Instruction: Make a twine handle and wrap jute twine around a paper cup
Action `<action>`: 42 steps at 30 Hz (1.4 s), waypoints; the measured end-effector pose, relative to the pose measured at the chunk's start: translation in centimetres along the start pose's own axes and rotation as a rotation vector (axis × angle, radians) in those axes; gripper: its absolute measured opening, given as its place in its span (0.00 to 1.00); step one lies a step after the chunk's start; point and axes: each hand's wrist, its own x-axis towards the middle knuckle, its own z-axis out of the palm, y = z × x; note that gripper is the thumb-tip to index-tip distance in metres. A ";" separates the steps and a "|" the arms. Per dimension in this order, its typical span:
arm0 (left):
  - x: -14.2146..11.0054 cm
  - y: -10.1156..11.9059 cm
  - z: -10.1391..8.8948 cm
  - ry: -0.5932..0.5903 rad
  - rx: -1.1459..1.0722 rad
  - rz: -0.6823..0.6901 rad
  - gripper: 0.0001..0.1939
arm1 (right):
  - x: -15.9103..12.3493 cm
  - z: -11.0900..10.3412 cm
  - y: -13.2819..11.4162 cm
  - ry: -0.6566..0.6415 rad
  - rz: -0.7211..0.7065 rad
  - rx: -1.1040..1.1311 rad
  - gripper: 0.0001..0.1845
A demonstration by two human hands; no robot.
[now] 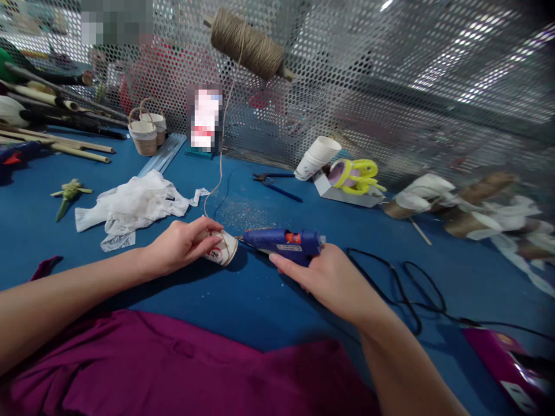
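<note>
My left hand [188,245] is closed around a small white paper cup [224,252] with red and black print, tipped on its side above the table. Twine [221,167] runs down from a large brown spool [247,43] to the cup under my left fingers. A blue glue gun [281,241] is gripped in my right hand [323,277], its nozzle pointing left at the cup's rim. Whether the nozzle touches the cup I cannot tell. The glue gun's handle is mostly hidden by my right hand.
White lace cloth [139,202] lies left. Behind are two small baskets [143,137], a phone [204,118], pliers [280,188], stacked paper cups [318,157] and a box [347,193] with yellow ribbon. A black cord [401,289] loops at right. Perforated metal panel [173,63] stands behind.
</note>
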 end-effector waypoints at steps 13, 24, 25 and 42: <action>-0.2 -0.4 0.3 0.012 0.002 -0.028 0.14 | 1.8 -0.2 2.1 0.163 0.142 0.243 0.15; -0.4 0.4 -0.1 0.000 0.009 0.054 0.13 | 6.2 -0.2 7.4 0.362 0.301 -0.259 0.16; -0.5 0.4 -0.1 0.006 0.021 0.090 0.13 | 6.3 0.0 7.6 0.380 0.305 -0.270 0.16; -1.7 3.0 -0.5 -0.137 0.065 0.619 0.14 | 1.0 5.0 -1.3 -0.400 -0.162 0.670 0.21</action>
